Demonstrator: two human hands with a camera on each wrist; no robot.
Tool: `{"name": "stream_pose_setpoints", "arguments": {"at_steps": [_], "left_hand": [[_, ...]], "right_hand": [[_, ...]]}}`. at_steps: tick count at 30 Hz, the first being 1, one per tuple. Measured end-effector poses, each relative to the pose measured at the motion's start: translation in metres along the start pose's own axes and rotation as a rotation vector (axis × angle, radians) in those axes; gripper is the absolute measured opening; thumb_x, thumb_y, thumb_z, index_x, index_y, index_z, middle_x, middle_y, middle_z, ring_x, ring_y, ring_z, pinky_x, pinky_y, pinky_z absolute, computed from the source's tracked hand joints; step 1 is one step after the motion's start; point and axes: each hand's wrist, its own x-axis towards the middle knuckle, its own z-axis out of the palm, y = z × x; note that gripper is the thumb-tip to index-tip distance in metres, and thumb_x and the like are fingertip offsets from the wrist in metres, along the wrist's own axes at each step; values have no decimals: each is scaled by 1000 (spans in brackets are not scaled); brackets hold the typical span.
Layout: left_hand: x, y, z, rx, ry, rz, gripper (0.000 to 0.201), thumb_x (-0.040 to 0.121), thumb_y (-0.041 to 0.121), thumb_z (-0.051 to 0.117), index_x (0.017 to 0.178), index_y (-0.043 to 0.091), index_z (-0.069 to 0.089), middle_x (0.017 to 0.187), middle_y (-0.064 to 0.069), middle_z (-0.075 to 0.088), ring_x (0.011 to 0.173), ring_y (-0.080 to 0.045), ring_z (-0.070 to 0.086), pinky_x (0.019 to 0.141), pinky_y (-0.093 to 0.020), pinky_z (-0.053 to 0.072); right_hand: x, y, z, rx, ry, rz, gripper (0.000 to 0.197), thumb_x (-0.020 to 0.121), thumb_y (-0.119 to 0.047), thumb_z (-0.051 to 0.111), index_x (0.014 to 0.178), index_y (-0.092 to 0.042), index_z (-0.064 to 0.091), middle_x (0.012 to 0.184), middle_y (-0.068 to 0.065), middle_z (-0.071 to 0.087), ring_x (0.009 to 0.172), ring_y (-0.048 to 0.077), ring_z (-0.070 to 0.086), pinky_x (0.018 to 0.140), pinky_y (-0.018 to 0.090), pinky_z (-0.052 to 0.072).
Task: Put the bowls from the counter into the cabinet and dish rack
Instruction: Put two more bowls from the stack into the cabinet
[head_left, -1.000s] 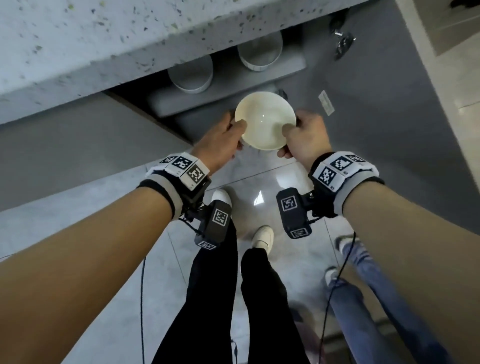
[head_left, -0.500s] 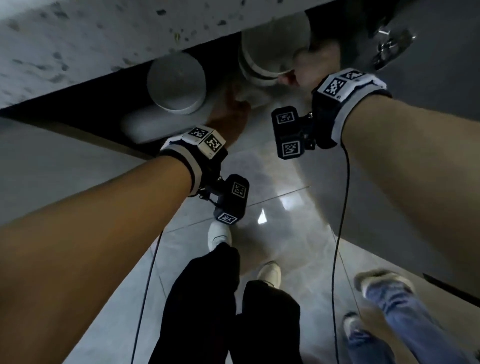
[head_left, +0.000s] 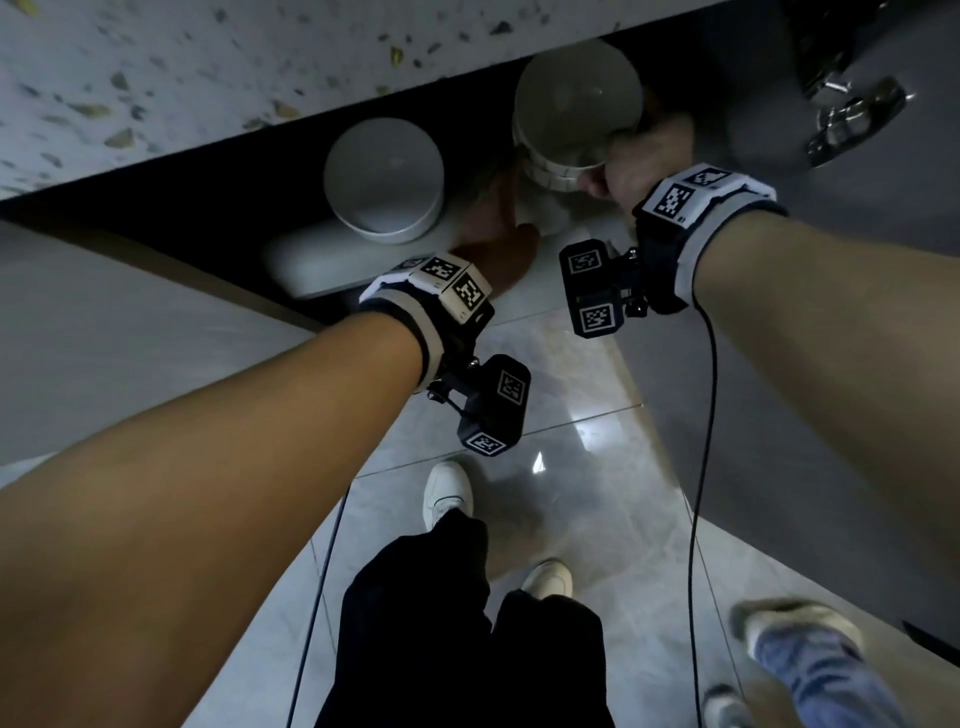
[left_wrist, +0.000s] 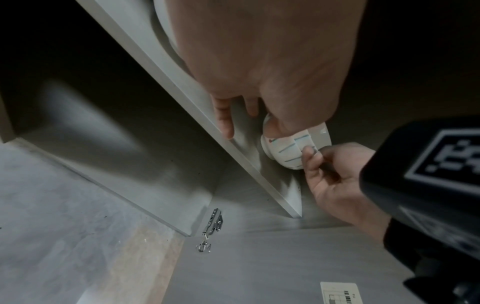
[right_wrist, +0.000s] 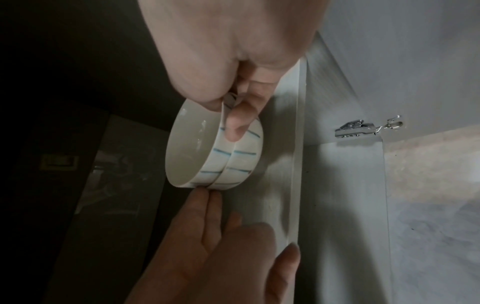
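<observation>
Two white bowls with blue stripes (right_wrist: 215, 152) sit nested on the cabinet shelf (right_wrist: 293, 185), at its right end. My right hand (right_wrist: 233, 115) pinches the top bowl's rim, thumb inside and fingers outside. My left hand (right_wrist: 210, 197) lies below with straight fingers touching the stack's side. In the head view the bowl stack (head_left: 576, 109) is under the counter edge, with the right hand (head_left: 618, 150) on it and the left hand (head_left: 511, 208) dim beside it. The left wrist view shows the bowls (left_wrist: 285, 148) between the left hand (left_wrist: 226, 119) and the right hand (left_wrist: 332, 174).
A grey bowl (head_left: 384, 179) stands on the same shelf to the left. The speckled countertop (head_left: 208, 78) overhangs the cabinet. The open door with its metal hinge (head_left: 852, 114) is at the right. Another person's feet (head_left: 800, 654) stand on the tiled floor at the lower right.
Both hands carried the white bowl from in front of the cabinet up and in, onto the right-hand bowl on the shelf. The left hand has left the rim, fingers now straight.
</observation>
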Motion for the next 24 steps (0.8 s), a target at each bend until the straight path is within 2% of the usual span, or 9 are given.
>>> {"name": "stream_pose_setpoints", "arguments": {"at_steps": [5, 7, 9, 11, 13, 15, 19, 21, 24], "left_hand": [[-4, 3, -3, 41, -16, -16, 72, 94, 7, 50, 155, 11, 14, 163, -9, 15, 150, -23, 15, 112, -20, 14], [-10, 8, -6, 38, -43, -39, 74, 92, 8, 51, 155, 13, 14, 163, -9, 18, 149, -24, 20, 113, -23, 18], [-21, 15, -10, 11, -84, -61, 75, 91, 9, 52, 155, 14, 13, 161, -9, 23, 144, -26, 30, 114, -29, 29], [-38, 22, -16, 8, -141, -78, 72, 92, 9, 51, 155, 15, 17, 157, -8, 30, 138, -24, 39, 111, -33, 37], [-59, 29, -23, -8, -184, -47, 64, 91, 7, 49, 151, 12, 27, 151, -9, 40, 133, -26, 46, 108, -36, 41], [-84, 38, -31, 14, -206, -11, 56, 90, 5, 48, 145, 8, 36, 142, -11, 49, 126, -26, 52, 104, -33, 44], [-136, 62, -54, -36, -204, -22, 47, 90, 0, 49, 136, 7, 48, 129, -7, 58, 109, -14, 55, 84, -17, 46], [-163, 75, -70, -7, -199, 13, 46, 88, -1, 49, 133, 8, 51, 125, -5, 59, 107, -14, 57, 87, -16, 43], [-203, 98, -98, 10, -159, 48, 47, 85, 2, 48, 131, 11, 54, 121, 1, 61, 109, -16, 60, 100, -30, 46]], "right_hand": [[-5, 0, -2, -85, 51, -31, 30, 98, -10, 46, 127, -15, 55, 118, 18, 60, 68, 27, 57, 38, 21, 48], [-16, 3, -6, -180, 59, -82, 29, 98, -20, 47, 126, -16, 53, 104, 14, 64, 57, 22, 57, 43, 24, 51], [-28, 8, -15, -242, 122, -104, 25, 95, -26, 45, 115, -16, 55, 86, 6, 62, 52, 18, 57, 50, 29, 54], [-38, 16, -28, -384, 129, -158, 32, 86, -33, 41, 105, -13, 57, 90, 6, 63, 74, 25, 66, 70, 40, 60], [-57, 25, -42, -555, 29, -175, 40, 85, -27, 43, 115, -6, 59, 105, 11, 64, 96, 29, 64, 84, 40, 55], [-88, 32, -53, -640, -38, -184, 33, 89, -23, 42, 111, -8, 61, 101, 9, 62, 94, 27, 62, 85, 40, 54], [-157, 28, -74, -618, -83, -268, 26, 78, -33, 42, 89, -19, 62, 96, 12, 65, 91, 38, 66, 82, 52, 56], [-193, 11, -83, -617, -119, -283, 29, 81, -28, 45, 95, -13, 65, 98, 12, 65, 91, 38, 65, 83, 52, 55], [-244, -22, -95, -608, -190, -334, 23, 85, -15, 48, 98, -14, 67, 92, 4, 65, 89, 32, 66, 82, 51, 55]]}}
